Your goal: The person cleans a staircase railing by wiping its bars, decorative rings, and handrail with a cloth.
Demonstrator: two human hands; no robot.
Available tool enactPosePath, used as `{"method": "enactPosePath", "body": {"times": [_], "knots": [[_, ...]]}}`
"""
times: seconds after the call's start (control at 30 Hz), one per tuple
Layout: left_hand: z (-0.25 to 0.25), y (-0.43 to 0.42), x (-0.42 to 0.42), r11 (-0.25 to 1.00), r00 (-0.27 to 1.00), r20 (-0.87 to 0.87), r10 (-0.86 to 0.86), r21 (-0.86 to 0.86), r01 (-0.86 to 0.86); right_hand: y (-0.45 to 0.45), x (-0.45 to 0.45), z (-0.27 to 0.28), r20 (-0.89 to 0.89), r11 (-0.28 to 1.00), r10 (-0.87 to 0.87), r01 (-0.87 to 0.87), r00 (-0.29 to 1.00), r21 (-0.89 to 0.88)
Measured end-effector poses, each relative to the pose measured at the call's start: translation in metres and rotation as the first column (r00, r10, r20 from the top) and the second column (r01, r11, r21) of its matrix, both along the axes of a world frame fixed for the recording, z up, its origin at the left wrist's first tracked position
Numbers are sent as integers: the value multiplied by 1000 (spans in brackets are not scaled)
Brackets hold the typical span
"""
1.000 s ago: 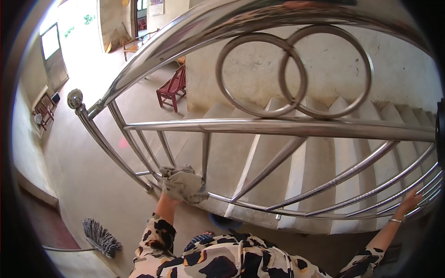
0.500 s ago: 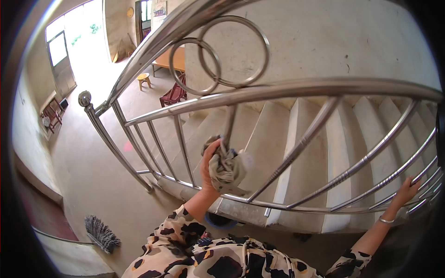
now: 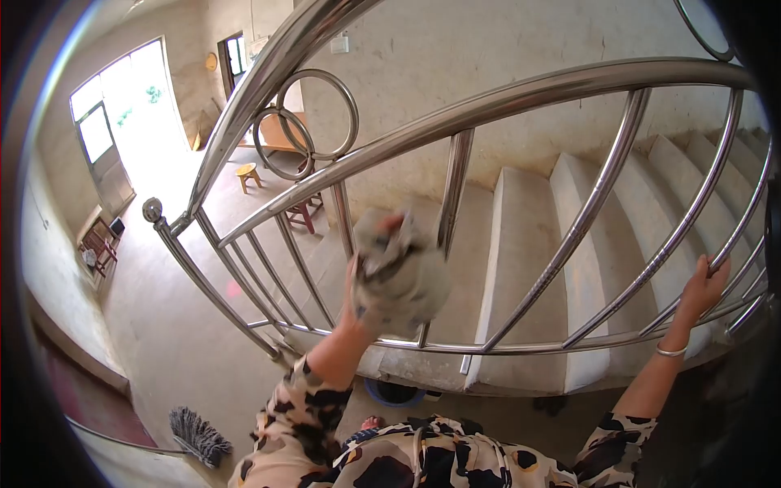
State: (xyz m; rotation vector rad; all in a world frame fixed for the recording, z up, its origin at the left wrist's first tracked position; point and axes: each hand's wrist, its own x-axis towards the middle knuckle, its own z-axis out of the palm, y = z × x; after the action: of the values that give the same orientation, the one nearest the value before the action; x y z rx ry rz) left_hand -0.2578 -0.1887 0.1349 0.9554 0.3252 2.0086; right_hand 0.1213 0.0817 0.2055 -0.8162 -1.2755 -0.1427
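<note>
My left hand (image 3: 355, 315) is closed around a crumpled grey cloth (image 3: 407, 276), both smeared by motion. The cloth is in front of an upright metal bar (image 3: 458, 183) of the stair railing; whether it wraps the bar I cannot tell. Above it runs the shiny curved rail (image 3: 521, 101). Over on the right, my right hand (image 3: 703, 290), with a bracelet at the wrist, is wrapped around another railing bar (image 3: 717, 262).
Concrete stairs (image 3: 533, 268) rise to the right behind the railing. Below stands a blue basin (image 3: 394, 394), with a grey mop head (image 3: 199, 437) on the floor at lower left. A yellow stool (image 3: 248, 176) and an open door (image 3: 104, 154) are farther off.
The view has shifted, so the railing's rings sit farther left and smaller. My left hand has moved with the cloth, which is more blurred. My right hand still grips a bar.
</note>
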Motion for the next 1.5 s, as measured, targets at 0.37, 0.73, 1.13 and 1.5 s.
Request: {"method": "enactPosePath", "body": {"times": [0.37,0.73,1.13,1.5], "knots": [[-75,49,32,884,910,199,364,-380,-271,-12,-7,2,8,999,17,-17,1000,36],[-160,1,38,410,367,-921,127,-288,-865,-16,-13,5,-30,996,-56,57,998,67],[156,68,127,966,987,-153,46,259,-5,-23,-14,8,2,997,-16,16,1000,77],[-74,90,116,938,995,50,-87,-333,98,-23,-14,5,-8,993,77,-76,997,89]]}}
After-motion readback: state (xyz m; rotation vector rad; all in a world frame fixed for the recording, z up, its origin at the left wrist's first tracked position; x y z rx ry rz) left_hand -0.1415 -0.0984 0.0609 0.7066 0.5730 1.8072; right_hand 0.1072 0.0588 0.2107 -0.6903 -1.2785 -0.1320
